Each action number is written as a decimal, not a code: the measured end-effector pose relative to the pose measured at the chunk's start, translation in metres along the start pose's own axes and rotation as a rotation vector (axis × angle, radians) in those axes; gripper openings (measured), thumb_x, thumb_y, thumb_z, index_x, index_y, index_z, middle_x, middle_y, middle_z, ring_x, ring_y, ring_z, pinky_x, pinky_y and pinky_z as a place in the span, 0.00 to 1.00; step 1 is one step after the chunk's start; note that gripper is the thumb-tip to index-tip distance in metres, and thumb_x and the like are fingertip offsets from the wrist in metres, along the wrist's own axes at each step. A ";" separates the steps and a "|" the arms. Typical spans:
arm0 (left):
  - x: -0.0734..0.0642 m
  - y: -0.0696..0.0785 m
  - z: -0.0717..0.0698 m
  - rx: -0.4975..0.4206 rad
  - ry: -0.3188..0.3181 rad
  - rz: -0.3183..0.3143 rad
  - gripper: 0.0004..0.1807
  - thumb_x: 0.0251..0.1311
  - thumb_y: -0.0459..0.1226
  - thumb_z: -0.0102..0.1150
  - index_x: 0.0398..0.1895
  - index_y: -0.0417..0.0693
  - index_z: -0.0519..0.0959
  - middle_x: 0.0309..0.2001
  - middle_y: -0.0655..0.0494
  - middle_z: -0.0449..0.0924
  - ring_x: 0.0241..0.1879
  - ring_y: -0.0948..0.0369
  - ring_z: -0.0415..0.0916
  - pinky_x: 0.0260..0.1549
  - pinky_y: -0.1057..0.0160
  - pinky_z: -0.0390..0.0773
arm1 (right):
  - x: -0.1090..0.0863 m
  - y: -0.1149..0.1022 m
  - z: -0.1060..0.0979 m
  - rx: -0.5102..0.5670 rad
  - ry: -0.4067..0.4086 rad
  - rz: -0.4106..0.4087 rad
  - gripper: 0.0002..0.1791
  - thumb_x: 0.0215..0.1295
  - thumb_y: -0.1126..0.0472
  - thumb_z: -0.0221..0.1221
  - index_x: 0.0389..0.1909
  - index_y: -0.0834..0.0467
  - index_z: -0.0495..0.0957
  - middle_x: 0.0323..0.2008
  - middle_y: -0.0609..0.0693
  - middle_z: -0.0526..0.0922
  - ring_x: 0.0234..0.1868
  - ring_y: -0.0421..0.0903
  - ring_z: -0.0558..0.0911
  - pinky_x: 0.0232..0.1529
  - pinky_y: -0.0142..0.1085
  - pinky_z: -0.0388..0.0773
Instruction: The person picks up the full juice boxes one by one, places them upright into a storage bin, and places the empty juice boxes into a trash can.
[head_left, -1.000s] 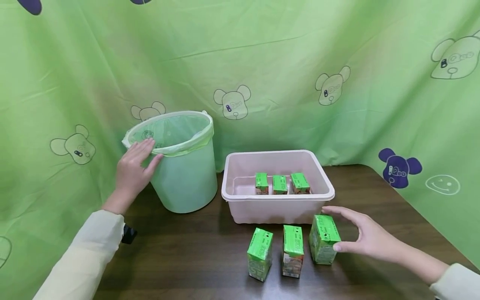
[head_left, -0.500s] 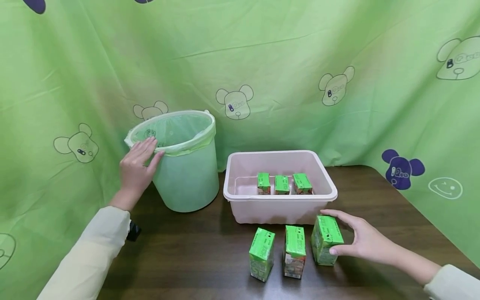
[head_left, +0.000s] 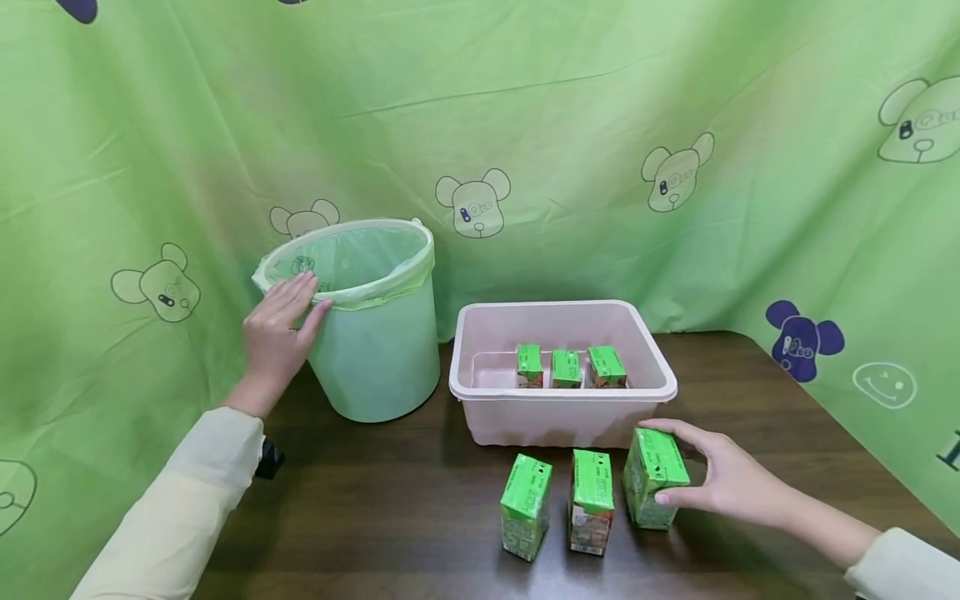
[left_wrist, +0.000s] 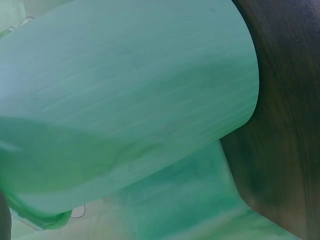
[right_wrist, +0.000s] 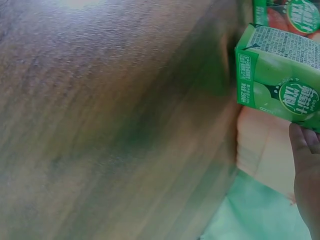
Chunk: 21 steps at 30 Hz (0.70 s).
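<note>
My right hand (head_left: 723,479) holds a green juice box (head_left: 651,492) between thumb and fingers, the thumb at its near side and a finger at the far top corner. That box stands on the dark wooden table, its label turned to the right wrist camera. Left of it are a second juice box (head_left: 591,508) with a reddish front and a third, green juice box (head_left: 525,508), both upright. My left hand (head_left: 277,337) rests at the near rim of a pale green trash bin (head_left: 375,358) with a thin liner, fingers stretched over the edge.
Behind the boxes stands a pink plastic tub (head_left: 540,421) with three juice boxes inside, the middle juice box (head_left: 566,367) among them. A green patterned cloth (head_left: 570,125) hangs behind the table (head_left: 360,517). The bin is left of the tub.
My right thumb has drawn in against the right-hand juice box, narrowing the grasp. The box has stayed in place; the left hand remains at the bin rim as the view shifts slightly.
</note>
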<state>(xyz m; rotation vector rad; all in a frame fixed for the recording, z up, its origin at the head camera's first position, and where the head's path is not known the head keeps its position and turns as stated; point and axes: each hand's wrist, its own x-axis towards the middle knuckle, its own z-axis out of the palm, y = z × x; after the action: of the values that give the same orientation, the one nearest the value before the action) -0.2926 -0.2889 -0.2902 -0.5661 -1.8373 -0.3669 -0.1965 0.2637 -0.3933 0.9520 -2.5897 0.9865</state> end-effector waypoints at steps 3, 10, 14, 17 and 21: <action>0.000 -0.001 0.001 -0.015 0.015 -0.003 0.24 0.67 0.50 0.56 0.51 0.37 0.81 0.51 0.41 0.80 0.51 0.46 0.79 0.59 0.50 0.71 | 0.001 -0.005 -0.005 0.015 0.009 -0.007 0.44 0.44 0.56 0.77 0.65 0.57 0.70 0.51 0.42 0.81 0.50 0.35 0.78 0.50 0.20 0.69; 0.000 -0.001 0.002 -0.039 0.050 -0.022 0.25 0.66 0.51 0.56 0.49 0.38 0.82 0.50 0.43 0.81 0.50 0.46 0.80 0.58 0.51 0.72 | 0.004 -0.017 -0.016 0.004 0.011 -0.029 0.45 0.43 0.57 0.78 0.65 0.57 0.70 0.47 0.41 0.81 0.47 0.36 0.80 0.47 0.22 0.72; 0.000 -0.001 0.002 -0.038 0.047 -0.019 0.27 0.67 0.53 0.54 0.49 0.38 0.82 0.50 0.43 0.81 0.50 0.46 0.80 0.58 0.51 0.72 | 0.006 -0.025 -0.024 0.011 0.009 -0.055 0.46 0.42 0.58 0.78 0.65 0.57 0.69 0.47 0.41 0.81 0.46 0.37 0.80 0.47 0.21 0.72; 0.000 -0.001 0.003 -0.035 0.045 -0.019 0.27 0.67 0.53 0.54 0.49 0.38 0.82 0.50 0.43 0.81 0.50 0.46 0.80 0.58 0.51 0.72 | 0.010 -0.032 -0.032 0.017 0.005 -0.078 0.47 0.41 0.60 0.78 0.66 0.56 0.69 0.48 0.42 0.81 0.46 0.37 0.80 0.47 0.21 0.72; 0.000 -0.002 0.003 -0.032 0.050 -0.021 0.26 0.67 0.53 0.54 0.49 0.38 0.83 0.50 0.43 0.81 0.50 0.46 0.80 0.58 0.52 0.72 | 0.018 -0.045 -0.045 0.002 0.001 -0.111 0.47 0.40 0.61 0.79 0.66 0.56 0.69 0.48 0.42 0.81 0.46 0.37 0.80 0.46 0.21 0.72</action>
<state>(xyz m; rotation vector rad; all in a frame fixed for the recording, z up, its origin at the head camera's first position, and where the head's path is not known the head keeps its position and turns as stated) -0.2964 -0.2892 -0.2911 -0.5553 -1.7932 -0.4209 -0.1830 0.2587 -0.3289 1.0823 -2.5054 0.9607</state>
